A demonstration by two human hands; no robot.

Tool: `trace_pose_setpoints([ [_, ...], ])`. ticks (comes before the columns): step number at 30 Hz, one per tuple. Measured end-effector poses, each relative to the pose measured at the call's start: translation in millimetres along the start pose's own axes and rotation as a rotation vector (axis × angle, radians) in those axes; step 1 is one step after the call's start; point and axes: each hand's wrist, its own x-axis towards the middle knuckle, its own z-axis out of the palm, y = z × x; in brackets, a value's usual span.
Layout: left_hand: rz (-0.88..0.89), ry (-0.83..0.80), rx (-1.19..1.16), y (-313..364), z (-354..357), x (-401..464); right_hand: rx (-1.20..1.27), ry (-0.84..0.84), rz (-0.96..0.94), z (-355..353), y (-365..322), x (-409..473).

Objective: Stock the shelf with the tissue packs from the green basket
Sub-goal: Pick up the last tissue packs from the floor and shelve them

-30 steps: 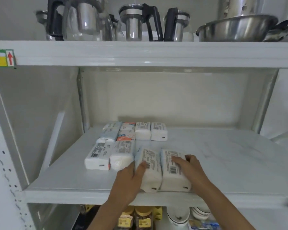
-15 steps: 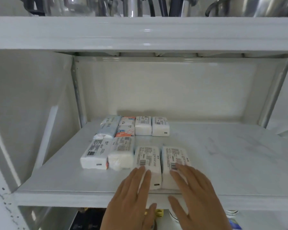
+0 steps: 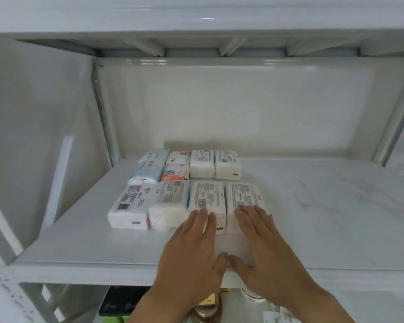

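Observation:
Several white tissue packs lie in two rows on the left half of the white shelf (image 3: 324, 206). The front row ends on the right with two packs side by side. My left hand (image 3: 191, 250) lies flat with its fingertips on the front end of one pack (image 3: 207, 197). My right hand (image 3: 264, 248) lies flat with its fingertips on the front end of the pack to its right (image 3: 245, 194). Both hands are spread with fingers apart and grip nothing. A small patch of green (image 3: 112, 319) shows at the bottom edge; I cannot tell whether it is the basket.
The underside of an upper shelf (image 3: 196, 24) spans the top. A metal upright (image 3: 100, 108) stands at the back left. Jars with gold lids (image 3: 208, 306) sit on the shelf below. The right half of the shelf holds no packs.
My hands let go of the two front packs, flattened out, and pushed them back in line with the front row. The view tilted down and closer, so the kettles above are out of view.

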Motion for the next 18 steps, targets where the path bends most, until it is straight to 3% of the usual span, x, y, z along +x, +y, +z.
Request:
trace_pose_setpoints([
  [7,-0.039,-0.102,-0.030,-1.6,-5.8,46.1,0.016,0.011,-0.028,2.4,17.6,43.3],
  [15,-0.035,-0.282,0.154,-0.5,-19.4,88.0,0.007,0.002,0.014,6.2,24.1,77.5],
  [18,-0.010,-0.272,0.189,-9.5,-19.3,100.4,-0.004,0.002,0.034,7.6,24.0,87.4],
])
